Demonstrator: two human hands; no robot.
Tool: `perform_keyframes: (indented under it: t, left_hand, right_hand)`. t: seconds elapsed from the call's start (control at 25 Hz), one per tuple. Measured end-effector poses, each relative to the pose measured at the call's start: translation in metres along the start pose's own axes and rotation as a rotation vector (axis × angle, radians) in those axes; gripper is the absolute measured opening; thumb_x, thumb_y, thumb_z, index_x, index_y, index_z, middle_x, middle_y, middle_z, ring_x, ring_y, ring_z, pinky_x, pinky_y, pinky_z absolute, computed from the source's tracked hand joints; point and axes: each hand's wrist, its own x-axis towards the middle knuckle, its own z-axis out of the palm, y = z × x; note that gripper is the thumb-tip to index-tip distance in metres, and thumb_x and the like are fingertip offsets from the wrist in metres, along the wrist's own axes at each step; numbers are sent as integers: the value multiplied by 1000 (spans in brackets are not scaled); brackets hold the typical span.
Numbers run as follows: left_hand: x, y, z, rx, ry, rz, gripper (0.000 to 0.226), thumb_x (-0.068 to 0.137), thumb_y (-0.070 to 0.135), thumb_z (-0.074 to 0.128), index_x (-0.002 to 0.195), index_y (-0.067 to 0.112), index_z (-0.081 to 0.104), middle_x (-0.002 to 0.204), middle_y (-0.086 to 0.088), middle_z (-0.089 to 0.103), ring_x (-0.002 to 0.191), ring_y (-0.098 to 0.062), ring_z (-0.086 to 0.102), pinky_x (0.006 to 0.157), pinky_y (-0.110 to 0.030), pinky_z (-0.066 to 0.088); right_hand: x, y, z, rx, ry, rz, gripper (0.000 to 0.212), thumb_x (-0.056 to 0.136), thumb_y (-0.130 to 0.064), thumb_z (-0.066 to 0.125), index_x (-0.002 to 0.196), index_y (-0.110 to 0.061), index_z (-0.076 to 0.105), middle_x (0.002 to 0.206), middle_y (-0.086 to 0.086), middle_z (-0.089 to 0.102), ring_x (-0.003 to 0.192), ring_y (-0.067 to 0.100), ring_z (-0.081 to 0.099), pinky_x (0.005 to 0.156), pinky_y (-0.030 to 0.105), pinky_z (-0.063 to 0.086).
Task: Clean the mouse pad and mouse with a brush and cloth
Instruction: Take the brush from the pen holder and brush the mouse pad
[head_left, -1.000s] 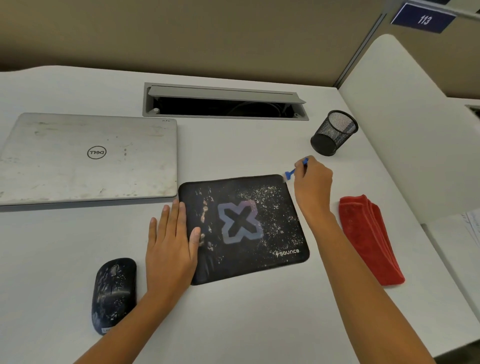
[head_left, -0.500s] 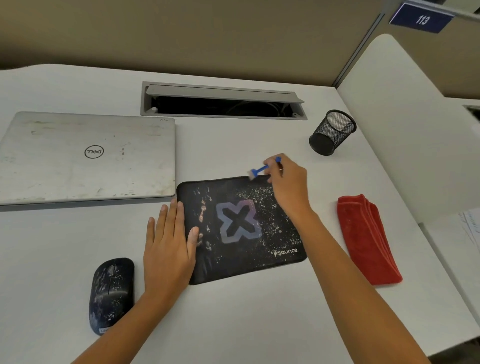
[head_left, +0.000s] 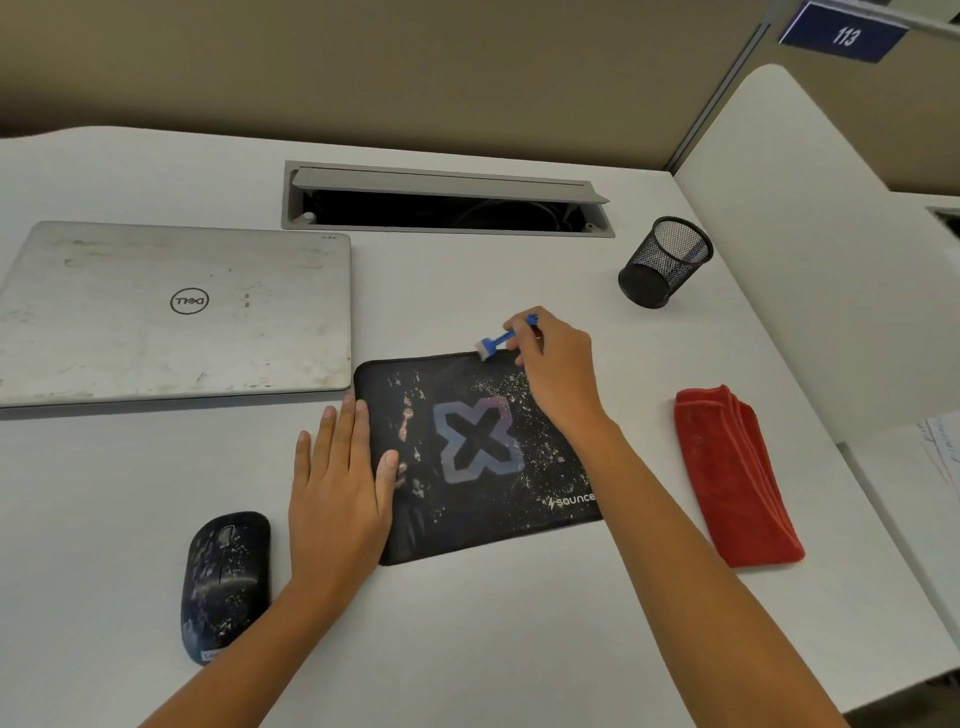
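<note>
Blue brush (head_left: 501, 340) in right hand (head_left: 558, 371), bristles pointing down-left onto mouse pad (head_left: 478, 457)

I saw a matt fabric pad (head_left: 478, 457), a glossy plastic mouse (head_left: 226, 584), a plastic brush (head_left: 497, 343), a plush cloth (head_left: 735, 478), a scuffed metal laptop (head_left: 176, 312), a wire-mesh cup (head_left: 665, 262) and a smooth desk (head_left: 467, 639).

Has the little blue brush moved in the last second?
Yes. The brush, held by the right hand, has slid along the mouse pad's far edge, from its right corner toward the laptop, away from the mesh cup.
</note>
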Motion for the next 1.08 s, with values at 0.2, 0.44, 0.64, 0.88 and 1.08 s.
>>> perform_keyframes:
  t: [0.2,0.44,0.64,0.88,1.08]
  left_hand:
    - [0,0,0,6,-10,-6,67,97,47,11,152,9,21,159,-7,21,148,-23,15,122,-43,9]
    - [0,-1,1,7,-3,1,67,98,47,12,152,9,21,160,-6,20,149,-22,14,122,-42,9]
    - [0,0,0,2,-1,0,66,98,46,13,152,9,22,159,-7,22,148,-23,15,121,-43,10]
    - [0,0,0,3,-4,0,67,98,46,12,152,8,22,159,-7,22,148,-24,16,121,-43,11]
    - [0,1,-1,2,-3,0,68,97,47,11,151,8,23,159,-7,23,148,-24,18,122,-43,10]
  right_hand:
    - [11,15,-18,-319,212,139,23,99,-11,42,108,-3,61,95,11,69,79,21,62,66,28,49]
    - [5,6,-8,-121,27,73,24,100,-19,43,104,-10,65,89,3,69,64,6,54,57,15,39]
    - [3,14,-22,-233,124,38,23,99,-19,44,106,-11,64,90,7,69,67,8,55,57,21,37]
    - [-5,9,-14,-444,107,26,24,100,-21,40,107,-13,62,97,6,69,84,20,58,63,30,40]
    - [-1,-16,-16,-192,-133,-194,25,99,-28,44,109,-18,64,97,1,70,90,18,63,78,38,52]
